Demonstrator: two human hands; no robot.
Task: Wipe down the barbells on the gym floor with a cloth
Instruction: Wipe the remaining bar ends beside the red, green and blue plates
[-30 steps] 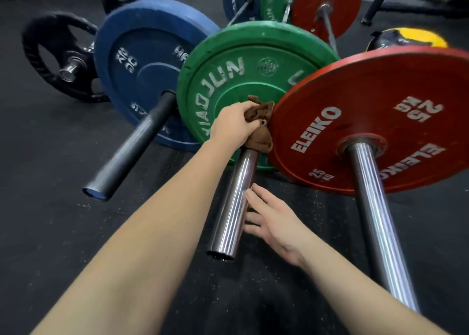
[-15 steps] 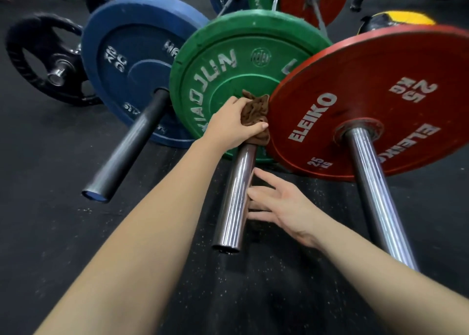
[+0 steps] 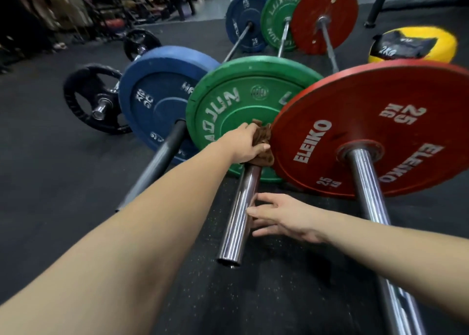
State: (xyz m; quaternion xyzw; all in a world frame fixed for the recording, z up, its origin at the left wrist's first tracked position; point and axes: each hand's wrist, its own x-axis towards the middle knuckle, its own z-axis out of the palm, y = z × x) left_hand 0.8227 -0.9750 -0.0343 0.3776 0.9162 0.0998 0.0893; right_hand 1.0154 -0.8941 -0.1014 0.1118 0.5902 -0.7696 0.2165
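Several barbells lie side by side on the black gym floor. The middle one has a chrome sleeve (image 3: pixel 238 215) and a green plate (image 3: pixel 233 98). My left hand (image 3: pixel 245 144) grips a brown cloth (image 3: pixel 264 142) wrapped round that sleeve right at the green plate. My right hand (image 3: pixel 281 216) rests with straight, spread fingers against the sleeve's right side, closer to its end. To the right lies a barbell with a red plate (image 3: pixel 380 121) and chrome sleeve (image 3: pixel 368 187). To the left lies a blue plate (image 3: pixel 154 98) on a dark sleeve (image 3: pixel 157 164).
A black plate (image 3: pixel 86 98) on a small bar lies at far left. A yellow and black 2 kg ball (image 3: pixel 411 44) sits at the back right. The barbells' far plates (image 3: pixel 322 17) stand further back. Racks and a dark stand leg (image 3: pixel 378 4) line the background.
The view has tilted up and shows more of the room. My left hand stays at the plate with the cloth. My right hand has moved closer against the sleeve.
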